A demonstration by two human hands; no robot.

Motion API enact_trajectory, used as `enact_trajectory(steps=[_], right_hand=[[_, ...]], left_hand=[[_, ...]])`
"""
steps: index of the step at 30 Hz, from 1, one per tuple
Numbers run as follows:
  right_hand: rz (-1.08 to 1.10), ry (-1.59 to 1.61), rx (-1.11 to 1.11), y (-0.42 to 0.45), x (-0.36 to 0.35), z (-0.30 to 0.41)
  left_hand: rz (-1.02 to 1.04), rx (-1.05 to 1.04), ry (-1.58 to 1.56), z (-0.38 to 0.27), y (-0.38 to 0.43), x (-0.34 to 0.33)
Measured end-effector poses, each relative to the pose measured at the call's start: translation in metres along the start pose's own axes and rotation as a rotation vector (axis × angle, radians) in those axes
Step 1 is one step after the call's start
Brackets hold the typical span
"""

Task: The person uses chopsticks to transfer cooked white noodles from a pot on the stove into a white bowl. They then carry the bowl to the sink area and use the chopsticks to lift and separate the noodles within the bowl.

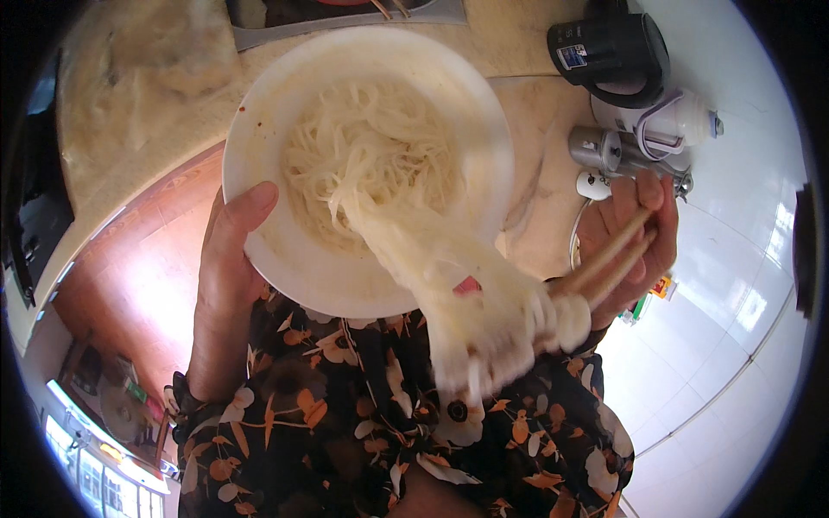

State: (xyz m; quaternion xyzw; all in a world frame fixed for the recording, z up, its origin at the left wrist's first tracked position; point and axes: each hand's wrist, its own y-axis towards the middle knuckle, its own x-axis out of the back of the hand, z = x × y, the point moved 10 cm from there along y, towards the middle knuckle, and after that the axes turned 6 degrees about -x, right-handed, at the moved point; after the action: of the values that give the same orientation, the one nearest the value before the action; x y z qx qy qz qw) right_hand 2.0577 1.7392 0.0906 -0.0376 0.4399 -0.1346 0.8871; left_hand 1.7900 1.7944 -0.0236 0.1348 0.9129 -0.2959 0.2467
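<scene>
My left hand (pixel 236 246) grips the left rim of a large white bowl (pixel 259 142), its thumb over the edge. Pale noodles (pixel 375 142) lie in the bowl. On the right, my right hand (pixel 631 246) is closed round a pair of wooden chopsticks (pixel 602 259). Their lower ends hold a thick bundle of noodles (pixel 453 265), which is raised over the bowl's lower right rim and trails back into the bowl. The bundle's near end is blurred. A small pink-red piece (pixel 467 285) shows among the lifted noodles. Small red specks dot the bowl's upper left rim.
Beyond the bowl is a stone-patterned countertop (pixel 149 84) with a sink edge (pixel 350 21) at the top. A black electric kettle (pixel 609 55), a white jug (pixel 673 123) and a metal canister (pixel 592 149) stand at the right, by the tiled wall (pixel 732 259). A dark cooktop (pixel 39 207) is at far left.
</scene>
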Motion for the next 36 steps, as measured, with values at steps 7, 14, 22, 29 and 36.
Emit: enact_trajectory(steps=[7, 14, 22, 29, 36], right_hand=[[0.101, -0.06, 0.021, -0.009, -0.028, -0.007], [0.12, -0.036, -0.011, -0.018, -0.042, -0.011], [0.111, 0.004, -0.006, -0.023, -0.041, -0.012], [0.258, 0.04, -0.073, -0.031, -0.055, -0.015], [0.43, -0.029, -0.086, -0.034, -0.081, -0.024]], left_hand=[[-0.02, 0.011, 0.017, -0.008, -0.008, 0.007], [-0.022, 0.004, 0.098, -0.011, -0.013, 0.006], [-0.02, 0.013, 0.15, -0.008, -0.018, 0.014], [0.013, 0.019, 0.217, -0.011, -0.024, 0.012], [-0.077, -0.01, 0.184, -0.01, -0.033, 0.022]])
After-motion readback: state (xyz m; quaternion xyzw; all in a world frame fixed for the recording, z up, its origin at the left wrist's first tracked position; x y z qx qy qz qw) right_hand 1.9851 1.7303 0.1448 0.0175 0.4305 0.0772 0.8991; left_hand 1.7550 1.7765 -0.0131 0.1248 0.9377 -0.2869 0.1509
